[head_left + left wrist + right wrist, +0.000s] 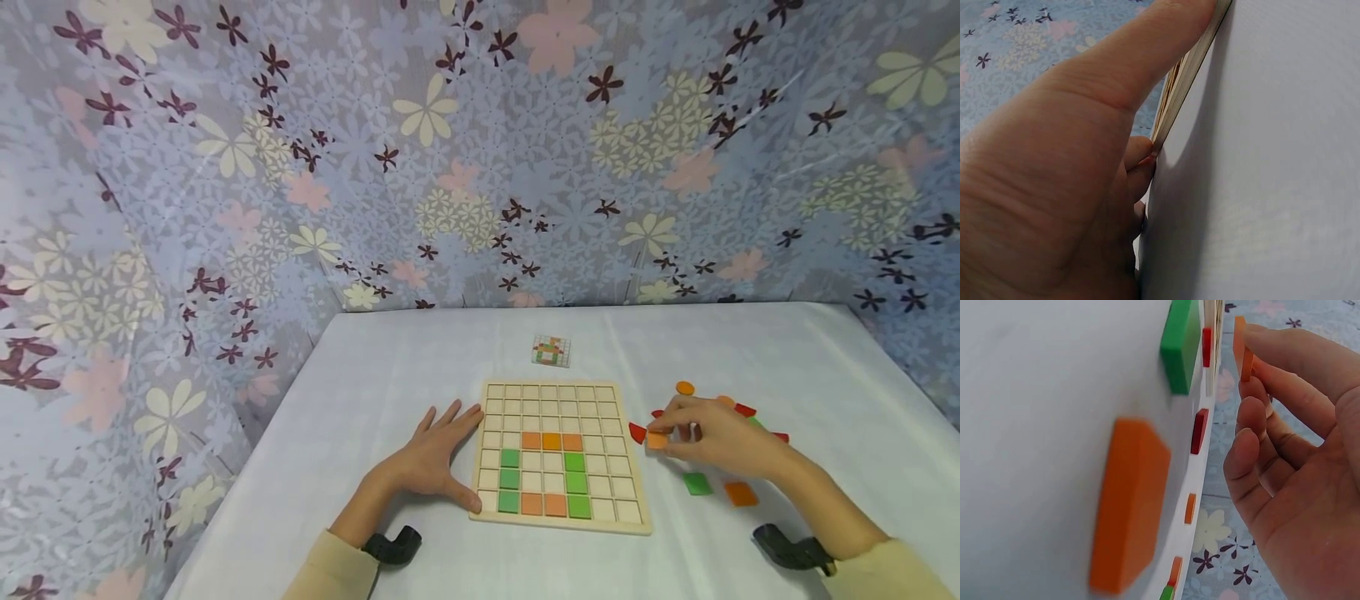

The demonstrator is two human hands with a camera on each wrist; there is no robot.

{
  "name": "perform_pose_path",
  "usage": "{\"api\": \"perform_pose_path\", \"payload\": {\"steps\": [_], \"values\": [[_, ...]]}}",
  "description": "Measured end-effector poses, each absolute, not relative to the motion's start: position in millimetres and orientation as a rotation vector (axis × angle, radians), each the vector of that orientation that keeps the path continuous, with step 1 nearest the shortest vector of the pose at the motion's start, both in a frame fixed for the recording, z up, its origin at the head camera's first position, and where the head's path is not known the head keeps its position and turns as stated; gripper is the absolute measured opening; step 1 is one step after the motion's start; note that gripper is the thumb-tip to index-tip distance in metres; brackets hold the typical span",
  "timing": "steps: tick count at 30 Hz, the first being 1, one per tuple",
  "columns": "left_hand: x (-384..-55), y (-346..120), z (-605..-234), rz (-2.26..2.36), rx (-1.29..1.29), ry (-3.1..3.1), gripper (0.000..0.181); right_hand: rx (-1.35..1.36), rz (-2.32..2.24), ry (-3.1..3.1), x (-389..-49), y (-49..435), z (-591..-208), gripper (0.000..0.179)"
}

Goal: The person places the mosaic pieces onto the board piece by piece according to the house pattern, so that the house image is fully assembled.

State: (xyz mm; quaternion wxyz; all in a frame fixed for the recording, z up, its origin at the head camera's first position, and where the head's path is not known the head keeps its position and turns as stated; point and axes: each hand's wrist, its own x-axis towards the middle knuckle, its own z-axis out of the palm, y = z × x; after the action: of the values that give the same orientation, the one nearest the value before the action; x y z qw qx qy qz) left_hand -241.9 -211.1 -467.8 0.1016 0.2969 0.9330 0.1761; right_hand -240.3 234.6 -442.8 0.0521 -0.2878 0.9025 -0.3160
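A square wooden grid board lies on the table, with several green tiles and orange tiles seated in its cells. My left hand rests at the board's left side, fingers spread; the thumb touches the lower left corner and a fingertip the edge farther up. Between thumb and fingertips, my right hand pinches an orange square tile, just off the board's right edge. In the right wrist view this orange tile is held up above the table, while the other fingers are loosely bent.
Around and under my right hand lie loose pieces: a green tile, an orange tile, a red piece, an orange round piece and others partly hidden. A small card with a coloured grid picture lies beyond the board.
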Motion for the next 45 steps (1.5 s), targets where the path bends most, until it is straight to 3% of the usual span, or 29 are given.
{"api": "perform_pose_path", "payload": {"steps": [16, 45], "values": [[-242.2, -210.1, -467.8, 0.514, 0.88, 2.766, 0.134, -0.856, -0.942, 2.69, -254.0, 203.2, -440.6, 0.032], [-242.5, -211.5, -471.2, 0.521, 0.906, 2.768, 0.133, -1.093, -0.997, 2.597, -266.4, 160.5, -441.1, 0.029]]}}
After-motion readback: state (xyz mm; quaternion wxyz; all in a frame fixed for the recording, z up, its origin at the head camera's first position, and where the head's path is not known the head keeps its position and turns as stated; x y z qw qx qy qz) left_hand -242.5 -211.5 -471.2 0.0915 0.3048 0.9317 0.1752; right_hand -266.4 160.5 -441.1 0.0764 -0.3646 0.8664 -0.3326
